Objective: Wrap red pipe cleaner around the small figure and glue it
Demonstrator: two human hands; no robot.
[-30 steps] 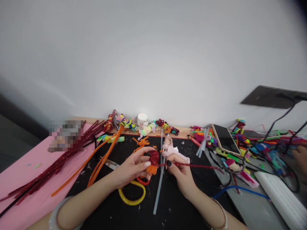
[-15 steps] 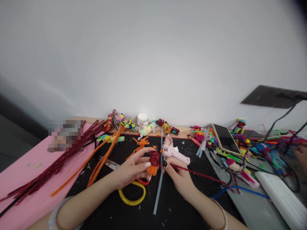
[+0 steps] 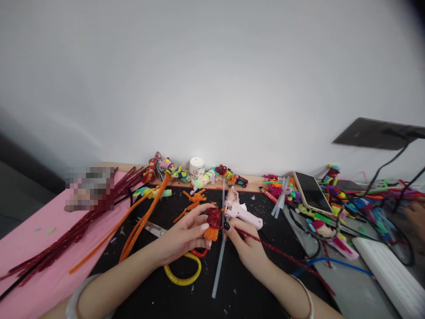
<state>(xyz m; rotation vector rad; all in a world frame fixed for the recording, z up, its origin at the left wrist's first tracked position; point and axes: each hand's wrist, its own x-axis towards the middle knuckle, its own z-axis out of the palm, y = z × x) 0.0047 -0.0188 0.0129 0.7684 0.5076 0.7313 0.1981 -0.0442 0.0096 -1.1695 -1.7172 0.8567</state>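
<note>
Between the fingers of my left hand (image 3: 186, 232) is a small bundle of orange pipe cleaners (image 3: 211, 234), its upper part wrapped in glittery red pipe cleaner (image 3: 214, 217). My right hand (image 3: 245, 241) pinches the red strand (image 3: 282, 253) close to the bundle, and its loose end trails to the lower right. Just behind my right hand lies a pale pink glue gun (image 3: 244, 214). A translucent glue stick (image 3: 218, 270) runs down the mat between my hands. Scissors with yellow and red handles (image 3: 183, 282) lie partly under my left hand.
Orange pipe cleaners (image 3: 141, 230) and red ones (image 3: 66, 235) spread across the left side. Cut orange pieces (image 3: 194, 199) lie behind my left hand. A phone (image 3: 312, 192), cables and a white power strip (image 3: 385, 270) occupy the right. Another person's hand (image 3: 415, 217) shows at the right edge.
The red strand's free end has swung lower and further right. My right hand has shifted very slightly left, while my left hand keeps the bundle in nearly the same place.
</note>
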